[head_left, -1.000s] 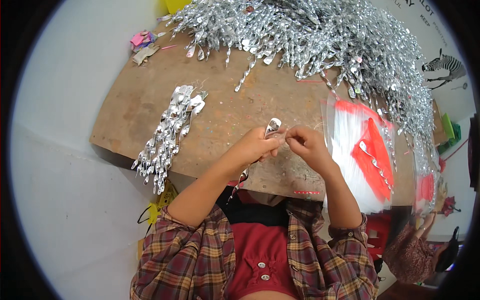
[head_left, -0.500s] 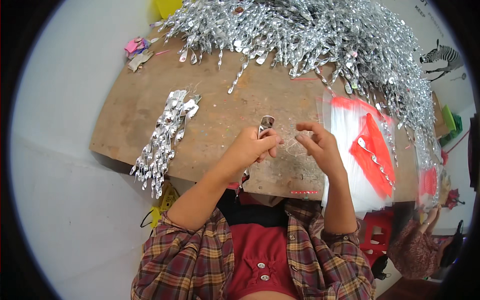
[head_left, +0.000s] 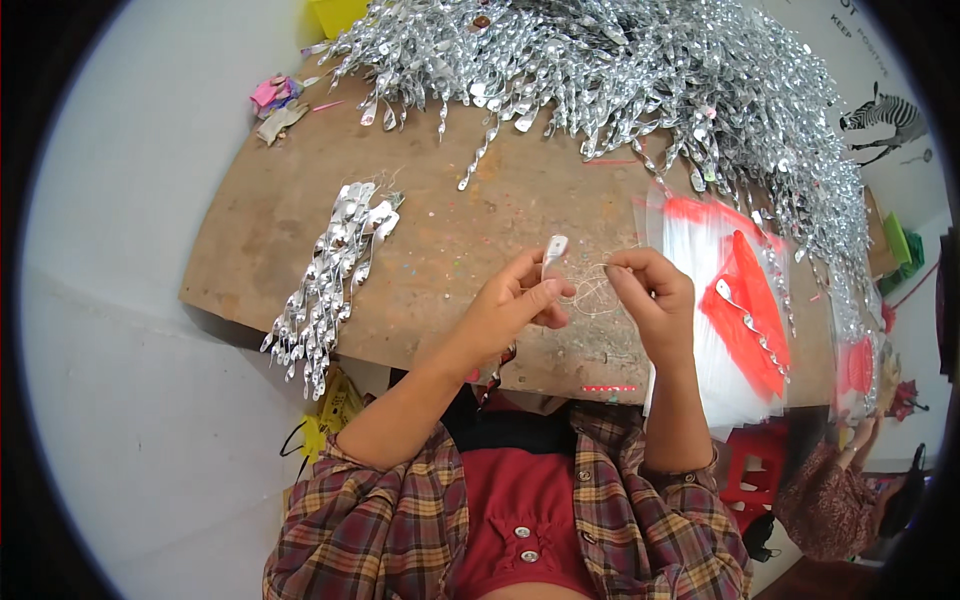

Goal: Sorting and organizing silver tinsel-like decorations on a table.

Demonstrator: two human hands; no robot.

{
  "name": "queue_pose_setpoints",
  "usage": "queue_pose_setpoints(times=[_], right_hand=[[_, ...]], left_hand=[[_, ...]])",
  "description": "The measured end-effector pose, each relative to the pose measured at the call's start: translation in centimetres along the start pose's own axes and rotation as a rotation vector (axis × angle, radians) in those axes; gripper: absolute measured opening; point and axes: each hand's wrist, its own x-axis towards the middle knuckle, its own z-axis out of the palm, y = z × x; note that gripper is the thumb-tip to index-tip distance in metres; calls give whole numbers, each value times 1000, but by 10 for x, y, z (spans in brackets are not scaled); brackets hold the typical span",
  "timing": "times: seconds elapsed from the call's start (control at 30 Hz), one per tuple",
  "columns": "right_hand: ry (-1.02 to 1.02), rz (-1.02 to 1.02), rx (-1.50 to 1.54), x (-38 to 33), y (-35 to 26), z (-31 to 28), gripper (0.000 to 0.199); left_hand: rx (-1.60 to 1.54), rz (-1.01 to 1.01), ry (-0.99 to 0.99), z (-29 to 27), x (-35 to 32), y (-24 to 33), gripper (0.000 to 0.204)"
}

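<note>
My left hand (head_left: 518, 307) is closed around a shiny twisted metal strip (head_left: 554, 256). The strip's flat rounded end, with a small hole, sticks up above the fingers, and its twisted tail hangs below the hand over the table's front edge. Opposite it, my right hand (head_left: 655, 300) pinches a thin pale string (head_left: 597, 268) between thumb and fingertips. Loops of this string lie on the brown table (head_left: 430, 300) between the two hands. Whether the string passes through the hole is too small to tell.
A bundle of silver twisted strips (head_left: 335, 270) lies at the left, overhanging the edge. At the back rises a large pile of similar strips (head_left: 620, 70). Clear plastic bags with red parts (head_left: 700, 290) lie at the right, one strip on top. Another person (head_left: 835, 495) is far right.
My left hand has turned, bringing the strip's holed end up and to the right. My right hand has closed its fingertips on the string and shifted slightly right.
</note>
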Motion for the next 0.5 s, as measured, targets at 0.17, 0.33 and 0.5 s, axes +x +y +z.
queue_pose_setpoints(times=[0.17,0.33,0.5], right_hand=[[-25,157,328,-4,-31,-1,4],[-36,146,295,-4,-26,5,5],[-79,207,352,-7,-25,8,8]], left_hand=[[-20,-24,-107,-7,-7,5,43],[-43,-14,-197,-9,-15,13,40],[-37,-35,-162,-9,-18,15,39]])
